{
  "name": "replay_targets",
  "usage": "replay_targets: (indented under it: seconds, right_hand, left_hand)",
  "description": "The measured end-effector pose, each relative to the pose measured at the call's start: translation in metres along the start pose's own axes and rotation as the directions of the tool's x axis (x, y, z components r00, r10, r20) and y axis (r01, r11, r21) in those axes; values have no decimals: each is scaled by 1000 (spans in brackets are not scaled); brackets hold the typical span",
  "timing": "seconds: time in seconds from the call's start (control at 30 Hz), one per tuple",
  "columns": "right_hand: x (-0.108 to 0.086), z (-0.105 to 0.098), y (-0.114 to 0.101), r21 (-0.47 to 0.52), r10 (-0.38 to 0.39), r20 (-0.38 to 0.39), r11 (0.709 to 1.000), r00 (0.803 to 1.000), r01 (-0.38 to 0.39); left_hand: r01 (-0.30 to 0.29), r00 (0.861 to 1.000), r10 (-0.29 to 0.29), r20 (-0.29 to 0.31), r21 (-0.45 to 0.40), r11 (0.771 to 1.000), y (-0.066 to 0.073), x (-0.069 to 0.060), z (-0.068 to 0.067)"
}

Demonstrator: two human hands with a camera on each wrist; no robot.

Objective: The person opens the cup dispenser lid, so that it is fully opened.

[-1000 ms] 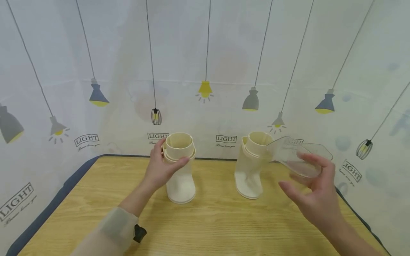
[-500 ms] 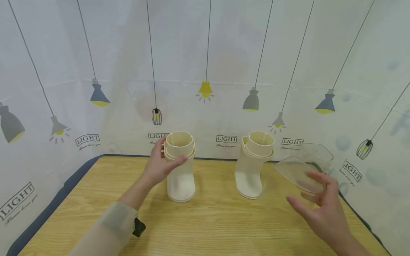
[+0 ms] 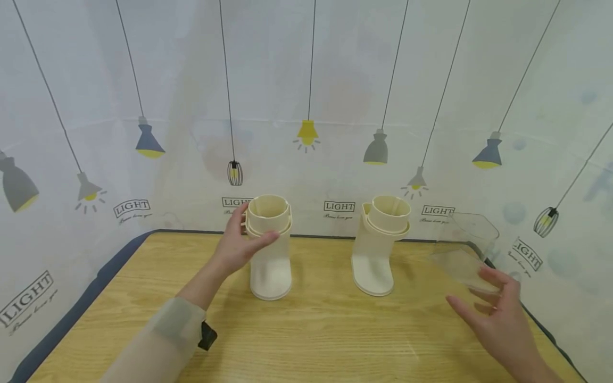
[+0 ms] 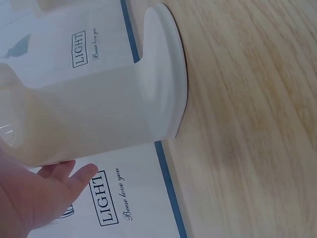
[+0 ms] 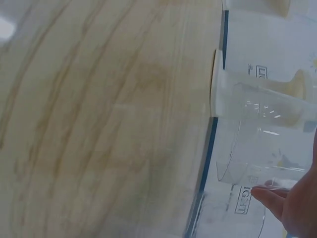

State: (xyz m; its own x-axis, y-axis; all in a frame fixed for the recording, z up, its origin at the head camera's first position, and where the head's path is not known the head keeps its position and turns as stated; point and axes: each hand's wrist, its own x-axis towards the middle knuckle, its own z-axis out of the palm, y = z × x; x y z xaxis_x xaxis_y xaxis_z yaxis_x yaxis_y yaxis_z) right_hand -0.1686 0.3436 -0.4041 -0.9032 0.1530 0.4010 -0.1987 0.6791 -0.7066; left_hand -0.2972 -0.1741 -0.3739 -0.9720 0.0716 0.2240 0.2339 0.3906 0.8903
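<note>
A cream plastic stand (image 3: 270,271) with a round open collar and a flat foot stands upright on the wooden table. My left hand (image 3: 239,247) grips its upper part, thumb in front and fingers round the left side; the left wrist view shows the hand (image 4: 34,196) against the stand (image 4: 99,109). At the right, my right hand (image 3: 503,319) holds a clear, angular plastic container (image 3: 460,266) between thumb and fingers, tilted. Its outline is faint. In the right wrist view the container (image 5: 277,134) reaches out from the fingers (image 5: 270,201).
A matching cream stand (image 3: 373,260) stands upright between the hands, toward the table's back edge. Another clear container (image 3: 474,226) stands at the back right, partly behind the held one. A wall sheet printed with lamps (image 3: 308,133) rises behind the wooden table (image 3: 325,335).
My right hand has moved right and down with the clear container, away from the right stand. The left hand stays on the left stand.
</note>
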Motion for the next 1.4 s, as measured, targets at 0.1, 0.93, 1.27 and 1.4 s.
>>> replay_targets:
  seconds: [0.1,0.93,1.27,1.4]
  right_hand:
    - [3,-5,10,-17,63,20,998,998,-63]
    - [30,-43,66,-109,361,-12,926,932,-360]
    - [32,-47,70,-122,364,-4,924,931,-362]
    - [34,-47,73,-112,368,-8,924,930,-367]
  left_hand:
    - [-4,1000,4,10,2,1000,-1,0,-1]
    - [-42,993,45,108,-26,999,-12,21,-16]
    - [-36,990,40,136,-36,999,-14,27,-20]
    - [-35,989,40,142,-40,999,-14,27,-20]
